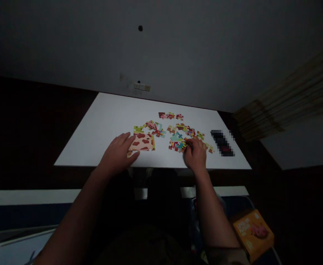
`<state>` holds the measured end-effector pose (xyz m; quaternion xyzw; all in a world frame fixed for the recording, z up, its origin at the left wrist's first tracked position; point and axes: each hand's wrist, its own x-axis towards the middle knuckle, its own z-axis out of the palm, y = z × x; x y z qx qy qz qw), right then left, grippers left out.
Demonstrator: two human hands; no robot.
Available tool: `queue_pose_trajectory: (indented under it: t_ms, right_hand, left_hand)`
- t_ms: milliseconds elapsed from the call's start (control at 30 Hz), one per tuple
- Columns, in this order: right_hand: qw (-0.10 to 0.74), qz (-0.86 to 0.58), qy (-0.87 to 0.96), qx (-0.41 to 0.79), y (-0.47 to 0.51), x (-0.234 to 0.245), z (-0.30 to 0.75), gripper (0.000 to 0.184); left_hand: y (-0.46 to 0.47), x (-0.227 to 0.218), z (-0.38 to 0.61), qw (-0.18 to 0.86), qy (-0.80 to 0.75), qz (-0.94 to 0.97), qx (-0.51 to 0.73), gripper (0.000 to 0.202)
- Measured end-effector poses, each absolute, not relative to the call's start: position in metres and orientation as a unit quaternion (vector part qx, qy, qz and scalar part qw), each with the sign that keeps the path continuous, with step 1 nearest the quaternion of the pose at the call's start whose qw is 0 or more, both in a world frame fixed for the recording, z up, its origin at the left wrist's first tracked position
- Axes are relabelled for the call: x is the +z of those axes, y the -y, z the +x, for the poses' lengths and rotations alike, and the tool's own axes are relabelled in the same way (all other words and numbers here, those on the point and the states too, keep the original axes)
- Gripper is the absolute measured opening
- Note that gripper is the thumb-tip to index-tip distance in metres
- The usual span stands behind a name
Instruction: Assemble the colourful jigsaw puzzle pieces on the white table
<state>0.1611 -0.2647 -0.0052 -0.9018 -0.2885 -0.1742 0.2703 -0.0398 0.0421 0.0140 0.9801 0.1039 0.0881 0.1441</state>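
Observation:
On the white table, a joined section of jigsaw puzzle shows a pink and brown spotted pattern. My left hand rests at its left edge, fingers stretched out and thumb apart. My right hand is over a pile of loose puzzle pieces, its fingers curled down among them. Whether a piece is between those fingertips is hidden. More loose pieces lie just above the joined section, and a short row of pieces lies farther back.
A pixelated dark object lies at the right of the white table. An orange box sits low at the right, beside my right arm. Behind the table stands a wall with a socket; a curtain hangs at the right.

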Motion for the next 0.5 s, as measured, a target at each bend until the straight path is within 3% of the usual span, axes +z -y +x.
queue_pose_trajectory:
  t_ms: [333, 433, 500]
  right_hand:
    - [0.365, -0.881, 0.219, -0.207, 0.286, -0.016, 0.174, 0.034]
    - [0.454, -0.847, 0.166, -0.222, 0.288, -0.016, 0.171, 0.029]
    - [0.556, -0.793, 0.096, -0.230, 0.291, -0.016, 0.171, 0.021]
  left_hand:
    - [-0.035, 0.011, -0.022, 0.095, -0.100, 0.988, 0.070, 0.069]
    - [-0.036, 0.011, -0.024, 0.106, -0.093, 0.986, 0.087, 0.066]
    - [-0.037, 0.010, -0.024, 0.114, -0.092, 0.984, 0.097, 0.064]
